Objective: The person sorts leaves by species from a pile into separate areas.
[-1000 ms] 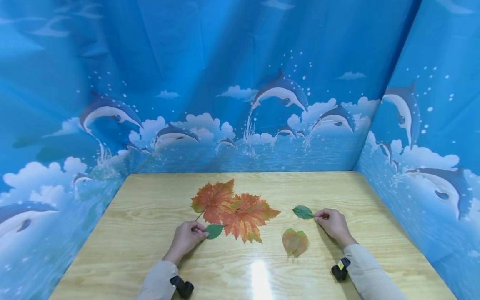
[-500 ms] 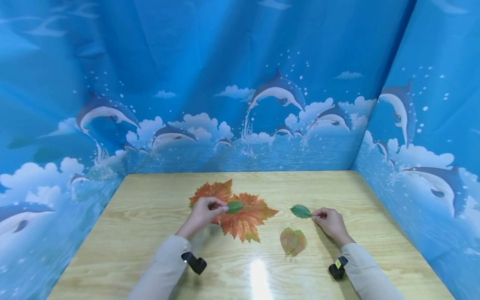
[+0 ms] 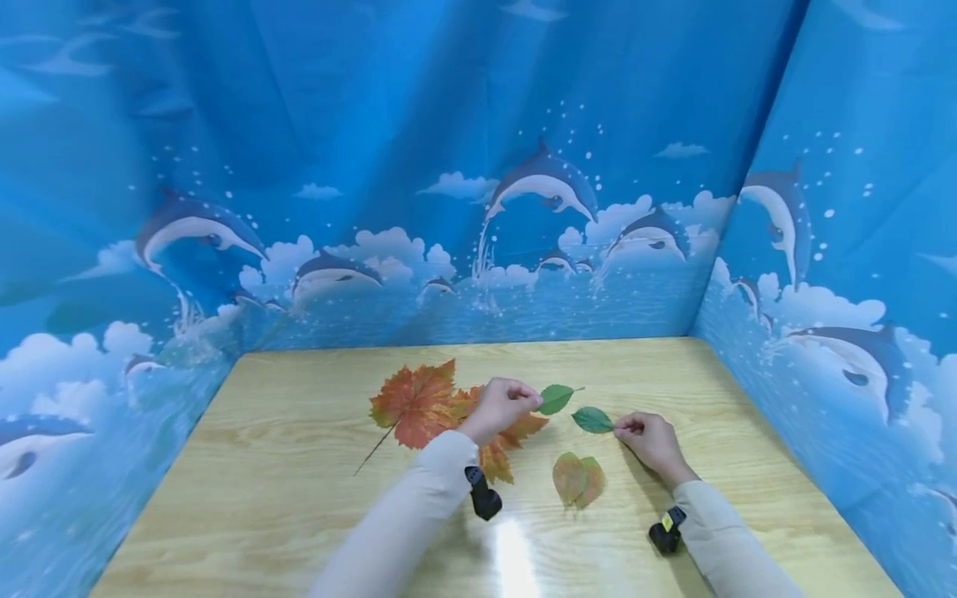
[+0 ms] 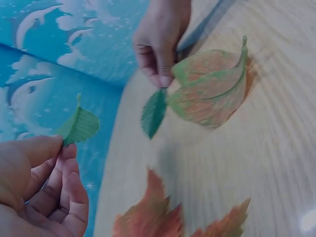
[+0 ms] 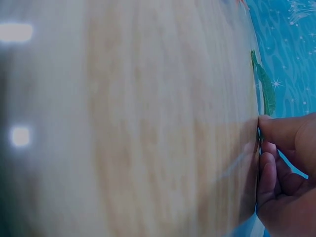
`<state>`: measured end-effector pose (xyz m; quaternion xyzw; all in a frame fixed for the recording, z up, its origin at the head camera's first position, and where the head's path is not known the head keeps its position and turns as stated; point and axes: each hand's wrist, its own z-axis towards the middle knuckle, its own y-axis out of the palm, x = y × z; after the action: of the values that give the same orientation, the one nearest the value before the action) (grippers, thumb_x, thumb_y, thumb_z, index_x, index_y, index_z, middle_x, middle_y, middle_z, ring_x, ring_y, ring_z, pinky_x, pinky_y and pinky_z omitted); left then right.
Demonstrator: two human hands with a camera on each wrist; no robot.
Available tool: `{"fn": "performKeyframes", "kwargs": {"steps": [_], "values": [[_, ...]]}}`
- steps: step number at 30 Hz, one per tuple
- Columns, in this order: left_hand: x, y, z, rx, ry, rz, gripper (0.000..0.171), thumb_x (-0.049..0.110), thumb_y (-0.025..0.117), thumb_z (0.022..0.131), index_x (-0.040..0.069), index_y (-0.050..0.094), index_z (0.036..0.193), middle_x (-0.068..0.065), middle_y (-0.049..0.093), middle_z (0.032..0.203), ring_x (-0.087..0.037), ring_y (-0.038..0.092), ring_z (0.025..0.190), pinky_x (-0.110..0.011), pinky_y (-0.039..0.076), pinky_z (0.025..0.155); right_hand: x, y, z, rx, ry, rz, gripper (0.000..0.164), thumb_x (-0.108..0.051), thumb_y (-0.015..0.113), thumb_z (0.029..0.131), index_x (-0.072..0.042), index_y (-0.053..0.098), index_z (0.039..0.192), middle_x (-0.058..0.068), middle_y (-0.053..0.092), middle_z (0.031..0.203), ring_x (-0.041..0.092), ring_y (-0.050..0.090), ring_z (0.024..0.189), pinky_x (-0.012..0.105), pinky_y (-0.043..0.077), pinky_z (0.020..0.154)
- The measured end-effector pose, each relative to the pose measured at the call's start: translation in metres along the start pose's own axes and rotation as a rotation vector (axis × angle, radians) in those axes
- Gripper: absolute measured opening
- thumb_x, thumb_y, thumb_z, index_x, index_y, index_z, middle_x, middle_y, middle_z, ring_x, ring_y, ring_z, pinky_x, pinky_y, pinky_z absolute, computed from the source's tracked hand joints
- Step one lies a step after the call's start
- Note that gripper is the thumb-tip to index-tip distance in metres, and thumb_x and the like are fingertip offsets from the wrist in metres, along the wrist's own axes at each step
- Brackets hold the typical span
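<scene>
My left hand (image 3: 499, 407) pinches a small green leaf (image 3: 556, 399) by one end, its stem pointing to the right. In the left wrist view that leaf (image 4: 84, 124) stands up from between thumb and fingers. My right hand (image 3: 652, 442) pinches the stem end of a darker green leaf (image 3: 592, 419), whose tip points left toward the other leaf. Two large red-orange maple-like leaves lie under and beside my left arm: the left one (image 3: 414, 403) shows whole, the right one (image 3: 516, 436) is partly hidden by the arm.
A pair of overlapping green-and-brown leaves (image 3: 578, 480) lies on the wooden table (image 3: 284, 515) in front of my right hand. Blue dolphin-print curtains (image 3: 419, 166) stand along the table's back and sides.
My left hand has carried its green leaf from the table's left, over the red leaves, to near the right hand's leaf. The right hand stays where it was, still pinching its leaf.
</scene>
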<state>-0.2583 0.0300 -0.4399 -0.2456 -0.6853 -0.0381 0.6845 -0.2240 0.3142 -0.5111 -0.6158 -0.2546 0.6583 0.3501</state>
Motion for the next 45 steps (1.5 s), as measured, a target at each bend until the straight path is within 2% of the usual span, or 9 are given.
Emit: {"fn": "performKeyframes", "kwargs": {"steps": [6, 10, 13, 16, 20, 23, 31, 34, 45], "values": [[-0.006, 0.027, 0.013, 0.011, -0.078, -0.052, 0.013, 0.017, 0.065, 0.092, 0.008, 0.073, 0.096, -0.004, 0.069, 0.093, -0.016, 0.061, 0.077, -0.037, 0.051, 0.07, 0.001, 0.0, 0.001, 0.006, 0.003, 0.005, 0.007, -0.009, 0.069, 0.086, -0.003, 0.07, 0.089, 0.006, 0.067, 0.081, 0.014, 0.057, 0.071, 0.028, 0.045, 0.065], [-0.014, 0.043, 0.017, 0.049, -0.139, -0.145, 0.011, 0.011, 0.067, 0.09, 0.004, 0.073, 0.095, -0.008, 0.07, 0.086, -0.023, 0.062, 0.072, -0.034, 0.051, 0.067, 0.001, 0.0, 0.002, 0.003, 0.002, 0.003, 0.007, -0.009, 0.069, 0.086, -0.003, 0.07, 0.09, 0.006, 0.067, 0.081, 0.014, 0.057, 0.071, 0.028, 0.045, 0.065], [-0.019, 0.055, 0.018, 0.07, -0.137, -0.172, 0.01, 0.006, 0.067, 0.088, 0.0, 0.072, 0.094, -0.009, 0.07, 0.082, -0.029, 0.066, 0.079, -0.034, 0.054, 0.069, 0.001, -0.001, 0.004, 0.002, 0.0, 0.002, 0.007, -0.009, 0.069, 0.087, -0.003, 0.07, 0.09, 0.006, 0.067, 0.081, 0.014, 0.057, 0.071, 0.027, 0.045, 0.065], [-0.023, 0.063, 0.018, 0.088, -0.118, -0.141, 0.009, 0.004, 0.067, 0.087, -0.002, 0.073, 0.092, -0.011, 0.07, 0.08, -0.027, 0.066, 0.074, -0.03, 0.053, 0.064, 0.0, -0.001, 0.006, 0.005, -0.012, 0.007, 0.007, -0.009, 0.068, 0.087, -0.003, 0.07, 0.09, 0.007, 0.067, 0.082, 0.015, 0.057, 0.072, 0.028, 0.045, 0.065], [-0.024, 0.069, 0.016, 0.118, -0.102, -0.031, 0.007, 0.006, 0.07, 0.086, 0.0, 0.074, 0.085, -0.011, 0.07, 0.07, -0.014, 0.061, 0.057, -0.023, 0.047, 0.053, -0.001, -0.001, 0.007, 0.003, -0.015, 0.016, 0.007, -0.008, 0.068, 0.086, -0.002, 0.07, 0.09, 0.007, 0.068, 0.082, 0.016, 0.058, 0.073, 0.029, 0.046, 0.066], [-0.024, 0.072, 0.014, 0.148, -0.092, 0.021, 0.007, 0.006, 0.072, 0.084, 0.001, 0.074, 0.081, -0.011, 0.068, 0.063, -0.011, 0.058, 0.048, -0.021, 0.045, 0.048, -0.001, -0.001, 0.007, 0.001, -0.01, 0.018, 0.007, -0.008, 0.068, 0.086, -0.003, 0.07, 0.09, 0.005, 0.067, 0.082, 0.014, 0.058, 0.072, 0.028, 0.046, 0.066], [-0.029, 0.086, 0.018, 0.274, -0.14, 0.018, 0.009, 0.005, 0.076, 0.08, 0.003, 0.073, 0.071, -0.003, 0.064, 0.053, -0.011, 0.057, 0.044, -0.021, 0.045, 0.043, 0.0, 0.001, 0.005, 0.002, -0.012, 0.027, 0.005, -0.007, 0.068, 0.086, -0.003, 0.07, 0.089, 0.005, 0.067, 0.081, 0.014, 0.057, 0.072, 0.027, 0.045, 0.065], [-0.03, 0.09, 0.018, 0.312, -0.154, 0.054, 0.012, 0.007, 0.077, 0.079, 0.005, 0.073, 0.068, -0.002, 0.063, 0.051, -0.009, 0.057, 0.043, -0.02, 0.044, 0.044, 0.0, 0.001, 0.004, 0.0, -0.012, 0.032, 0.005, -0.008, 0.068, 0.087, -0.004, 0.07, 0.089, 0.006, 0.067, 0.081, 0.014, 0.056, 0.071, 0.026, 0.045, 0.064], [-0.034, 0.096, 0.015, 0.348, -0.152, 0.087, 0.013, 0.008, 0.078, 0.078, 0.006, 0.073, 0.066, -0.004, 0.064, 0.052, -0.008, 0.055, 0.042, -0.02, 0.042, 0.043, 0.001, 0.001, 0.0, -0.008, 0.014, 0.032, 0.007, -0.008, 0.068, 0.087, -0.002, 0.07, 0.09, 0.004, 0.065, 0.078, 0.014, 0.054, 0.069, 0.026, 0.043, 0.063]]}}
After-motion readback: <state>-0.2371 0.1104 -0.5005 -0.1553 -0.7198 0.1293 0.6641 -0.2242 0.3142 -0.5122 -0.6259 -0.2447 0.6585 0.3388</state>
